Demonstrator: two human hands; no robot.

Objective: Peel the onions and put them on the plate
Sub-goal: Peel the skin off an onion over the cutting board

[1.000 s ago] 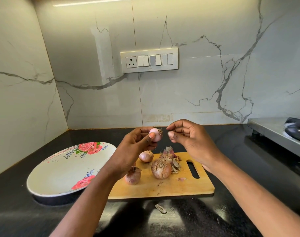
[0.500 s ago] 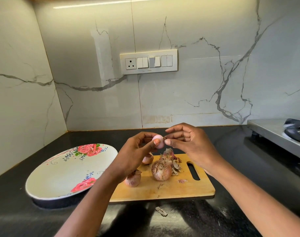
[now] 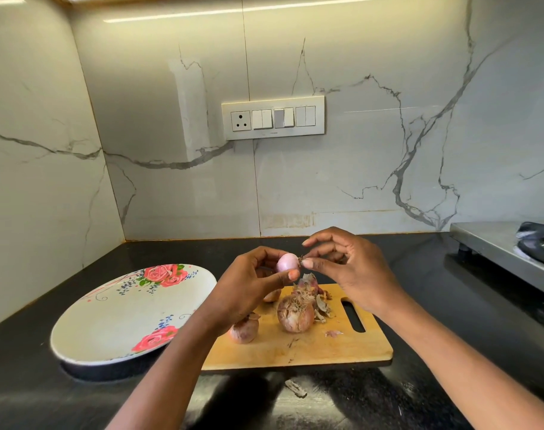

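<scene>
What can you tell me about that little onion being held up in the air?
The small onion is pale pink, smooth and glossy, so most of its dry skin looks gone. A dark, wispy tuft of root sticks out of its right end. The left hand holds it between thumb and fingers above the cutting board, touching nothing else, while the right hand pinches the tuft.
</scene>
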